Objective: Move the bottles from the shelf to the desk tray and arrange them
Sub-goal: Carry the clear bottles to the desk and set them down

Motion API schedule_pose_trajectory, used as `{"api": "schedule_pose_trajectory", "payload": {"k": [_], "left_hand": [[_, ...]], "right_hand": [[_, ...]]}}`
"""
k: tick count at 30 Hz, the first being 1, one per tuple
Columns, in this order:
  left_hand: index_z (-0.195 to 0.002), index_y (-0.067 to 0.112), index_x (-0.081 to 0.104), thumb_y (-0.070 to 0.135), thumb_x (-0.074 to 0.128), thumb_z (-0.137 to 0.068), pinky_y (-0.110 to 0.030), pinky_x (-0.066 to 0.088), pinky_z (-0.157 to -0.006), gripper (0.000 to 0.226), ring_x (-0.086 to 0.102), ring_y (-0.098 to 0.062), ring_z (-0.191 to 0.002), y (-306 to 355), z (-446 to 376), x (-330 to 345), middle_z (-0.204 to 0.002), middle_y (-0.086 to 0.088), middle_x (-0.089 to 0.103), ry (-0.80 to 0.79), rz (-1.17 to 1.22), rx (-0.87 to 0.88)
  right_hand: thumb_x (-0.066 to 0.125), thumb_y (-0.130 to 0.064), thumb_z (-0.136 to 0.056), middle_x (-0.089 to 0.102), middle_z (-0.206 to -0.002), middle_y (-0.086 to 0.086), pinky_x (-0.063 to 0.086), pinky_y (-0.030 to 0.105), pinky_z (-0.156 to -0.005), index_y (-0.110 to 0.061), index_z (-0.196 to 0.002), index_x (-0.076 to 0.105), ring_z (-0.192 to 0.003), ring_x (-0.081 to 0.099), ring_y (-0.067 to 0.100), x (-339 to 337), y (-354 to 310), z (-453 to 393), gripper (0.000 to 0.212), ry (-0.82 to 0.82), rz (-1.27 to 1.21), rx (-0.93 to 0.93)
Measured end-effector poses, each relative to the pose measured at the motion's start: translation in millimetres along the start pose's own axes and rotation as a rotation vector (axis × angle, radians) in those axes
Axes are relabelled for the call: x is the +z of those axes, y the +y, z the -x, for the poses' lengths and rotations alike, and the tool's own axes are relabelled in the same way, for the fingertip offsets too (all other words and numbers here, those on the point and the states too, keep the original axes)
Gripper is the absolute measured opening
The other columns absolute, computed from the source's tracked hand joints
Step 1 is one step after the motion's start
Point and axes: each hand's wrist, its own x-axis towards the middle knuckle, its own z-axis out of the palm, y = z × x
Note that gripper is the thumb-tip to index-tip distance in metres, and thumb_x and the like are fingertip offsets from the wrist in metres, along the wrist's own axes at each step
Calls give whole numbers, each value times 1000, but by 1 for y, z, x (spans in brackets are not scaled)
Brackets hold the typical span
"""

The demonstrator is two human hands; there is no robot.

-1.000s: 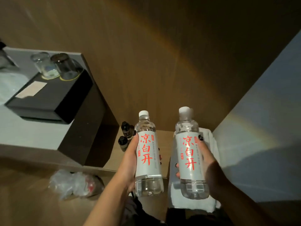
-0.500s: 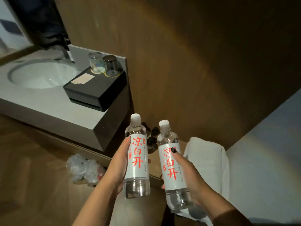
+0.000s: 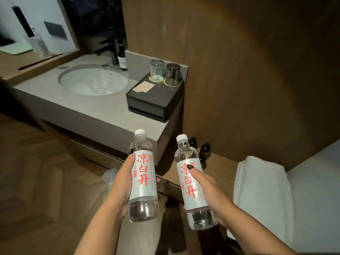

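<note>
I hold two clear water bottles with white caps and white labels printed in red characters. My left hand (image 3: 122, 183) grips the left bottle (image 3: 143, 175) around its label. My right hand (image 3: 207, 190) grips the right bottle (image 3: 193, 183), thumb laid across the label. Both bottles are nearly upright, held apart in the air in front of the low wooden shelf (image 3: 219, 168). Small dark bottles (image 3: 205, 150) stand on that shelf behind the right bottle. A black tray box (image 3: 156, 100) sits on the grey counter (image 3: 92, 109) with two upturned glasses (image 3: 165, 72) on it.
A white round sink (image 3: 93, 81) with a black tap (image 3: 110, 50) and a dark pump bottle (image 3: 122, 57) lies at the counter's left. Folded white towels (image 3: 257, 190) sit on the shelf at right. A crumpled plastic bag (image 3: 109, 177) lies on the wooden floor.
The view has swung left and back, bringing the sink and counter into sight. Both bottles stay in my hands and sit lower in view, away from the shelf.
</note>
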Motion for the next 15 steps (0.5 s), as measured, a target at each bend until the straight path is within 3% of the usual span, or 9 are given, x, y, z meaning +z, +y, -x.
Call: {"api": "schedule_pose_trajectory", "payload": {"k": [5,15], "left_hand": [[-95,11,57,50,48,-89,-31,57,-53,40,66,-22,-52,42,11,-59,-64,-10,65,32,-30,25],[-98,10,56,51,53,-85,-34,54,-62,43,61,-25,-62,100,20,-135,-70,-12,62,47,95,-50]], "right_hand": [[57,-46,-86,69,-91,16,54,52,-86,-13,-102,60,-83,68,32,82,-9,-9,37,54,-84,3],[61,-47,-83,68,-81,16,50,56,-90,-7,-101,61,-80,65,33,181,-43,-38,44,-15,-104,9]]}}
